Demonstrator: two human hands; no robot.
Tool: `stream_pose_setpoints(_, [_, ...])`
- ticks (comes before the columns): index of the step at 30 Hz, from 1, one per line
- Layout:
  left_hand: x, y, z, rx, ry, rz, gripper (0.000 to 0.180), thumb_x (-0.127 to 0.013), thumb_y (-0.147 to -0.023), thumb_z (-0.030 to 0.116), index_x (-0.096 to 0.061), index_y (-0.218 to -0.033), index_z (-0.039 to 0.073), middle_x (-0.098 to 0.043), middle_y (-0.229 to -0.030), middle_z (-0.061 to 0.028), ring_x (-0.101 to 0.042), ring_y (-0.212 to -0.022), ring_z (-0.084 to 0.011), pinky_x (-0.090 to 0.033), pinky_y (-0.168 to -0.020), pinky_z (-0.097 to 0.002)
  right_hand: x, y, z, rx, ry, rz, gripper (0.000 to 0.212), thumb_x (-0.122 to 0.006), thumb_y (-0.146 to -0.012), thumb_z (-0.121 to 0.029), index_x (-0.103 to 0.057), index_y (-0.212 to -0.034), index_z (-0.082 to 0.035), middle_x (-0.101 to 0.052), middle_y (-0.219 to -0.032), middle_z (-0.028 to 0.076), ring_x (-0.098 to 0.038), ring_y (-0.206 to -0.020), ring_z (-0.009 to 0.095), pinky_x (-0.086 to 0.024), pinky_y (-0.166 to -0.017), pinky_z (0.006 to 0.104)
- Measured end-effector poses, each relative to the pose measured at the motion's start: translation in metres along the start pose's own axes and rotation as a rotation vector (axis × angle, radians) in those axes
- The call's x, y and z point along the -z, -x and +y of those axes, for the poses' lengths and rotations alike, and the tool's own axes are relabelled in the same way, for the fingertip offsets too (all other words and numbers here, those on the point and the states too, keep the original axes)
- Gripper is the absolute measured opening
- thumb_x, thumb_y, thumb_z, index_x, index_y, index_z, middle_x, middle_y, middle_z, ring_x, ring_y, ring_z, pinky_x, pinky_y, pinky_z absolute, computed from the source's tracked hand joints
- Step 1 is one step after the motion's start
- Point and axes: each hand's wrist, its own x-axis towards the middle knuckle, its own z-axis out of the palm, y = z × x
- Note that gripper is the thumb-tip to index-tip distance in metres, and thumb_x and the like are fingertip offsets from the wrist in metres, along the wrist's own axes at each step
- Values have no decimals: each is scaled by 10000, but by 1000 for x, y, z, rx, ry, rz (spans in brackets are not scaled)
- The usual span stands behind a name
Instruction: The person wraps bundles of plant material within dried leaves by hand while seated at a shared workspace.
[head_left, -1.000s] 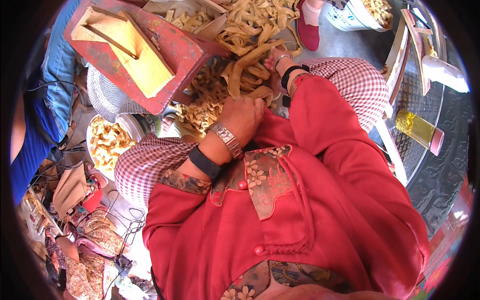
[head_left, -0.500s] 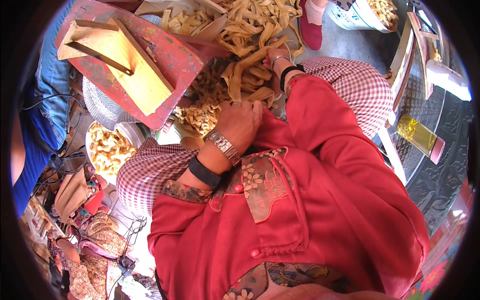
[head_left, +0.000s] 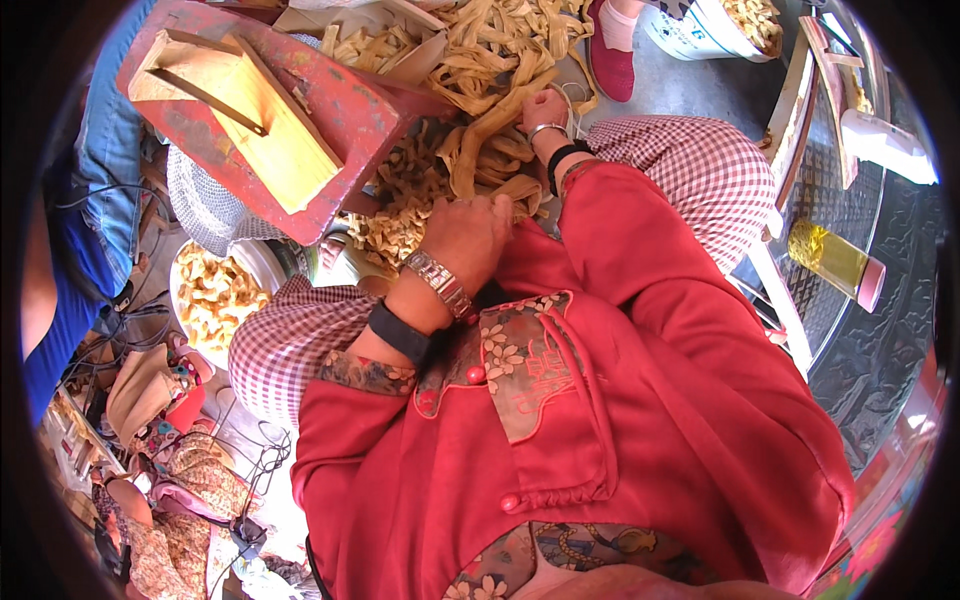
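Observation:
In front of me lies a tangled heap of long, flat, yellowish-tan strips (head_left: 500, 60), dry-looking and curled. My right hand (head_left: 545, 108), with a bangle and a black band at its wrist, is closed on one broad strip (head_left: 490, 125) at the right side of the heap. Nearer to me, my left hand (head_left: 465, 235) is curled, knuckles up, wearing a metal watch. Whatever its fingers hold is hidden beneath it. Short crinkled tan pieces (head_left: 395, 235) lie just beyond the left hand.
At the left, a red painted bench (head_left: 370, 130) carries a wooden block with a metal blade (head_left: 215, 105). White buckets of tan pieces stand left (head_left: 265, 265) and far right (head_left: 690, 35). A bottle of yellow liquid (head_left: 830, 255) lies right. Another person's red shoe (head_left: 612, 60) is beyond.
My right hand has drawn slightly toward me, its fingers now more curled. My left hand stays almost in place. The whole view has shifted a little.

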Motion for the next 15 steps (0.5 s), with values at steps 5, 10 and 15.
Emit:
stream_pose_setpoints(5, [-8, 3, -4, 8, -21, 19, 260, -585, -814, 232, -513, -997, 61, -578, -738, -119, -586, -696, -306, -447, -611, -409, 6, 11, -18, -271, -229, -130, 118, -605, -796, -158, -551, -789, -54, -593, -635, 77, -562, -458, 175, -481, -405, 288])
stream_pose_setpoints(10, [-5, 3, -1, 8, -9, 42, 270, -589, -811, 235, -513, -1003, 62, -576, -730, -116, -587, -693, -301, -447, -611, -404, 26, 16, -42, -694, -543, -266, 163, -568, -838, -156, -538, -932, -27, -606, -777, 105, -606, -606, 202, -521, -485, 310])
stream_pose_setpoints(15, [-4, 3, -1, 6, -12, 40, 275, -591, -810, 238, -516, -1007, 62, -574, -731, -114, -586, -691, -298, -446, -612, -402, 20, 12, -27, -714, -799, -410, 244, -513, -879, -164, -515, -1049, 10, -622, -903, 134, -642, -713, 247, -551, -539, 344])
